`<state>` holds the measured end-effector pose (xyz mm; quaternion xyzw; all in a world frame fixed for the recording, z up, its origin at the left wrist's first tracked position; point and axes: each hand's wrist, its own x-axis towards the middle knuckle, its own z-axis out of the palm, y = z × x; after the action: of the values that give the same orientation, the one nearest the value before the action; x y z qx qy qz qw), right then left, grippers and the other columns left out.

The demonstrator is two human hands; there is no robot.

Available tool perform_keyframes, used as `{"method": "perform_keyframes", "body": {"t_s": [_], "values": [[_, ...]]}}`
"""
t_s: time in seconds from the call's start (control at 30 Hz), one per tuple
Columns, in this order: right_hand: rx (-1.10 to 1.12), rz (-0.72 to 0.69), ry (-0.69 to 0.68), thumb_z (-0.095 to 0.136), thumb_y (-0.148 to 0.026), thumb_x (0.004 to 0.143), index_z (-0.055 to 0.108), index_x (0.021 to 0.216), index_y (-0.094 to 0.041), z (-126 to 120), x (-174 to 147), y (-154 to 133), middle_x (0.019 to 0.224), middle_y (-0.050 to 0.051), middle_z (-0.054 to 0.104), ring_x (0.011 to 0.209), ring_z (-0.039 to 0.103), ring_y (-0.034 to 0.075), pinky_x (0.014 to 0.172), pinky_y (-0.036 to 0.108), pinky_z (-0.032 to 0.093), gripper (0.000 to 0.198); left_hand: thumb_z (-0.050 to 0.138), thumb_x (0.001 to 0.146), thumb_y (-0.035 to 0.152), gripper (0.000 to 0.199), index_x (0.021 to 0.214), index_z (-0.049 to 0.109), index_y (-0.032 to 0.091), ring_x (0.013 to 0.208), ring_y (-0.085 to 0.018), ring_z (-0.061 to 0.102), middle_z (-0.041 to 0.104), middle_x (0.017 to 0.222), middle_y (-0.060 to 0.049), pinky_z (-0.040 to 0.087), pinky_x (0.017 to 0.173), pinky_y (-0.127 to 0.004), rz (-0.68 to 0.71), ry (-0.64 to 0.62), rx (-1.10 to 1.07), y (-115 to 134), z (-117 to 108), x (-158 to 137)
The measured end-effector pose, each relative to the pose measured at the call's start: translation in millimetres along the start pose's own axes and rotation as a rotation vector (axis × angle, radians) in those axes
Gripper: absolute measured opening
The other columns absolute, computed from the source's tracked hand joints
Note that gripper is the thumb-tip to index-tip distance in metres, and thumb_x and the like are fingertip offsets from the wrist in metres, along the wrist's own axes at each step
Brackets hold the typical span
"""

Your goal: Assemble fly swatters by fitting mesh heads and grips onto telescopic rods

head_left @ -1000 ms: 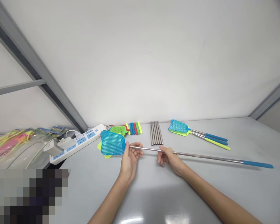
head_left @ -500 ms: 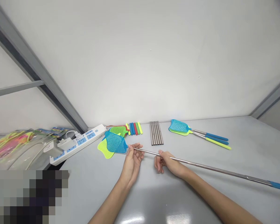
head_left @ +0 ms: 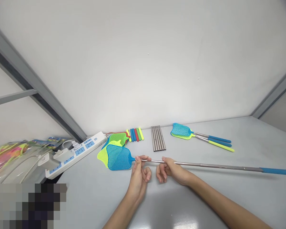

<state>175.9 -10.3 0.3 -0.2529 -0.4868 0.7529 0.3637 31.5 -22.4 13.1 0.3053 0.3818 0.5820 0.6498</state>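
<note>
A blue fly swatter [head_left: 119, 158] with a long extended metal rod and a blue grip lies across both hands. My left hand [head_left: 140, 175] pinches the rod right beside the swatter's head, thumb and forefinger closed on it. My right hand [head_left: 170, 170] pinches the same rod a short way to the right, its other fingers curled below. The blue grip [head_left: 277, 171] reaches out to the right edge of the view. Beneath and behind the blue head lie loose yellow-green [head_left: 102, 156] and green swatter heads [head_left: 120, 137].
Several coloured grips [head_left: 136, 135] lie in a row by the wall, next to several metal rods [head_left: 158, 138]. Swatters with grips [head_left: 181, 130] are stacked at the right. A power strip [head_left: 77, 154] with plugs and plastic bags [head_left: 14, 156] are on the left.
The held swatter has turned closer to level, its grip end rising and its head dropping slightly. Both hands keep their pinch on the rod. The camera view has shifted a little.
</note>
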Motion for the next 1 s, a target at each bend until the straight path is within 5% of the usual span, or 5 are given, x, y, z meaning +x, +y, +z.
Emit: {"method": "perform_keyframes", "body": {"t_s": [0.6,1.0], "values": [[-0.066,0.026,0.011,0.012,-0.053,0.079,0.053,0.046,-0.013,5.8,-1.0,-4.8,0.053,0.006,0.052,0.053,0.047,0.013,0.055,0.027,0.037,0.066,0.047,0.07,0.047,0.031,0.084,0.049,0.02,0.032,-0.003,0.041,0.057,0.085,-0.001,0.042,0.038,-0.025,-0.074,-0.026,-0.005,-1.4,12.6,-11.2],[-0.019,0.03,0.102,0.023,-0.049,0.078,0.054,0.047,-0.012,7.7,1.7,-5.1,0.048,0.005,0.051,0.045,0.046,0.012,0.045,0.026,0.036,0.058,0.044,0.074,0.045,0.031,0.088,0.051,0.019,0.032,-0.003,0.043,0.057,0.096,-0.006,0.036,0.035,-0.021,-0.031,-0.034,0.051,-2.1,13.6,-11.7]]}}
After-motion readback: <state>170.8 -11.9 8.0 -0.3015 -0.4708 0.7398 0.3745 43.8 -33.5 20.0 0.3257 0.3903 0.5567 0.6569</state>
